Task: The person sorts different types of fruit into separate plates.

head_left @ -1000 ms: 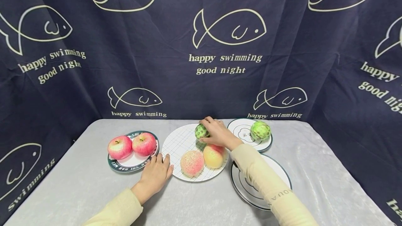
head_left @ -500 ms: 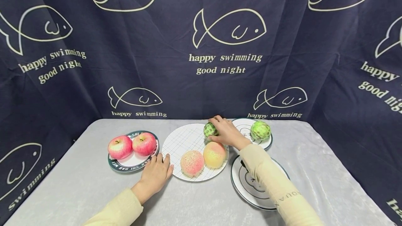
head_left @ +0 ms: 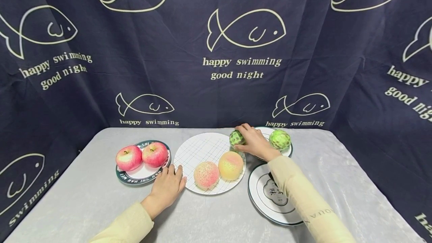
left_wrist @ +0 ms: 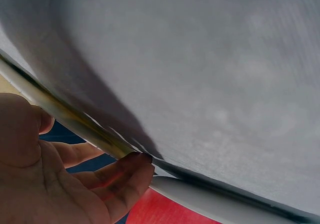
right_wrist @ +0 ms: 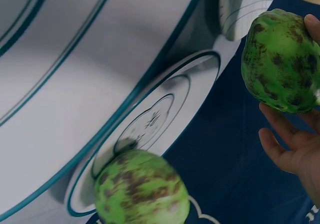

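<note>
My right hand (head_left: 254,141) grips a bumpy green custard apple (head_left: 237,138) with brown patches, over the gap between the white grid-lined plate (head_left: 189,156) and the back right plate (head_left: 264,132). The right wrist view shows this custard apple (right_wrist: 280,58) between thumb and fingers. A second custard apple (head_left: 279,140) sits on the back right plate. My left hand (head_left: 167,187) lies with relaxed fingers between the grid-lined plate and the green-rimmed plate (head_left: 135,180), fingertips right at their rims. Two peaches, one pinkish (head_left: 206,175) and one yellow-orange (head_left: 231,165), rest on the grid-lined plate.
Two red apples, a left one (head_left: 129,158) and a right one (head_left: 155,155), fill the green-rimmed plate. A larger dark-rimmed plate (head_left: 260,198) lies at front right, partly under my right sleeve (head_left: 303,198). A dark blue fish-print cloth (head_left: 216,96) hangs behind the grey-covered table (head_left: 202,220).
My right hand has carried the custard apple rightward off the grid-lined plate toward the back right plate, uncovering the yellow-orange peach. The left hand has stayed put.
</note>
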`<state>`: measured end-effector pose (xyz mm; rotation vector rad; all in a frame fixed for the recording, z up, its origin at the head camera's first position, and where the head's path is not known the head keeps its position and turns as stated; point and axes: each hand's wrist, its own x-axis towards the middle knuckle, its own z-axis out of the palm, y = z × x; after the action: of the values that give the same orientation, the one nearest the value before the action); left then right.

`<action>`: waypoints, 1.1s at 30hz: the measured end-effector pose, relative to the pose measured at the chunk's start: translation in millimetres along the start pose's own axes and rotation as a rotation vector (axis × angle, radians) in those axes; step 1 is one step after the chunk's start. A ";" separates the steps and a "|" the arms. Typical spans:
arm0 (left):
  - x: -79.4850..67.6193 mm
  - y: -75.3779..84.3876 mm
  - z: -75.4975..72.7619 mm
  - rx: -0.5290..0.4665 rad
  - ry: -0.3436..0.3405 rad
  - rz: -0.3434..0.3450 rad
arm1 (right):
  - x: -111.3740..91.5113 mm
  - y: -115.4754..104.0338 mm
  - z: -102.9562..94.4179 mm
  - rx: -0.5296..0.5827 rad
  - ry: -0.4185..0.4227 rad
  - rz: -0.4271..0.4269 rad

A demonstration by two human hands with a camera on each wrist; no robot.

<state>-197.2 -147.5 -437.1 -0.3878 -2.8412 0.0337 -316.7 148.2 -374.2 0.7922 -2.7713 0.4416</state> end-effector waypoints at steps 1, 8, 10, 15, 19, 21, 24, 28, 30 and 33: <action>0.1 -0.1 0.3 0.000 -0.001 0.001 | -1.1 2.1 -0.5 0.002 0.004 0.006; 0.4 -0.5 0.2 -0.003 0.005 0.001 | -8.2 15.7 -4.8 -0.007 0.025 0.027; 0.4 -0.7 0.3 -0.004 0.012 0.003 | -10.0 20.5 -5.1 -0.015 0.027 0.029; 0.1 -1.3 1.6 -0.003 0.025 0.009 | -13.8 30.1 -5.1 -0.036 0.032 0.035; -0.2 -1.5 1.9 -0.005 0.023 0.008 | -15.8 35.2 -5.6 -0.055 0.026 0.037; -0.4 -1.5 1.5 -0.006 0.020 0.006 | -16.7 37.1 -6.5 -0.057 0.021 0.041; -0.5 -1.3 0.7 -0.008 0.019 0.005 | -17.8 40.0 -7.7 -0.057 0.012 0.052; -0.5 -1.2 0.3 -0.008 0.028 0.009 | -19.0 43.6 -8.7 -0.068 -0.002 0.060; -0.4 -1.2 0.3 -0.006 0.034 0.012 | -19.6 45.1 -8.8 -0.077 -0.010 0.061; -0.6 -1.0 0.5 -0.004 0.039 0.015 | -20.4 46.6 -8.6 -0.086 -0.022 0.066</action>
<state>-197.0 -148.7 -437.7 -0.4056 -2.8002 0.0230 -323.9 198.5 -382.7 0.6923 -2.8222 0.3243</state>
